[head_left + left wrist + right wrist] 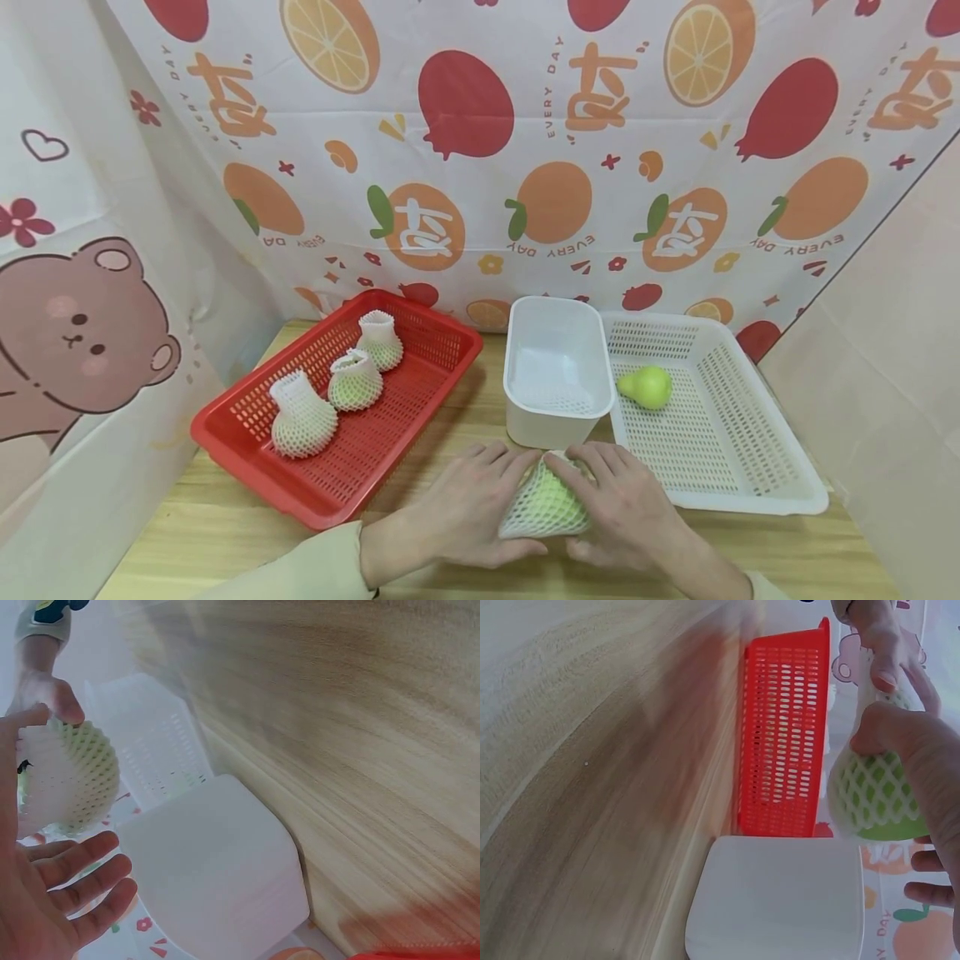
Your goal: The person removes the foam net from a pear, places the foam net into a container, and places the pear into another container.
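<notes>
Both hands hold a green pear in a white foam net (551,504) just above the front of the table. My left hand (472,504) grips its left side, and my right hand (630,508) grips the right side, with the thumb on the net. In the right wrist view, green skin shows bare at one end of the foam net (877,791). The left wrist view has the left fingers (94,877) spread beside the netted pear (90,776). An un-netted green pear (651,387) lies in the white basket (787,467) at right.
At left, a red basket (322,512) holds three netted pears (303,417). A deep white bin (558,362) stands at the middle back, against the white basket's left side; white netting lies in it. Behind is a fruit-print curtain (465,108).
</notes>
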Action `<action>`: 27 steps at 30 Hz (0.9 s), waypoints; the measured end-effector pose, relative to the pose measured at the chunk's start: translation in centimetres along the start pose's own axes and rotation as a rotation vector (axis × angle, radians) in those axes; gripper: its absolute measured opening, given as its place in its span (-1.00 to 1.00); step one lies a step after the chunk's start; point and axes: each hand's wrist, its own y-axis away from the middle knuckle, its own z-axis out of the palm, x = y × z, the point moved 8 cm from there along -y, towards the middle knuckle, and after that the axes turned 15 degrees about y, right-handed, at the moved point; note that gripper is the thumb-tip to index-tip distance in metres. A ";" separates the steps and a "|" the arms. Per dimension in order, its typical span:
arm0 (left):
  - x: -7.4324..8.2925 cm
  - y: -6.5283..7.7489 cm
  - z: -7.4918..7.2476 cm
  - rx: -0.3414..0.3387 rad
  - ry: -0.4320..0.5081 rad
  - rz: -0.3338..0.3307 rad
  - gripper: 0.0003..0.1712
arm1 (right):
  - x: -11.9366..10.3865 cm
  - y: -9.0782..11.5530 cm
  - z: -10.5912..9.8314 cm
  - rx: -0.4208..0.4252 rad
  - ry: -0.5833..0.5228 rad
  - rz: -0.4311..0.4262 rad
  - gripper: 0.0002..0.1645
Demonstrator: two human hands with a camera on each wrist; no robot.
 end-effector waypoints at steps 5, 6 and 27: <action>0.0 0.0 0.2 -0.021 0.008 -0.005 0.11 | -0.1 0.1 -0.2 0.059 0.005 -0.021 0.24; -0.1 0.0 0.2 -0.025 0.009 -0.007 0.12 | -0.1 0.2 -0.3 0.064 0.007 -0.025 0.24; 0.0 -0.5 1.0 -0.163 0.138 -0.057 0.13 | -0.8 0.6 -0.6 0.177 -0.028 -0.129 -0.02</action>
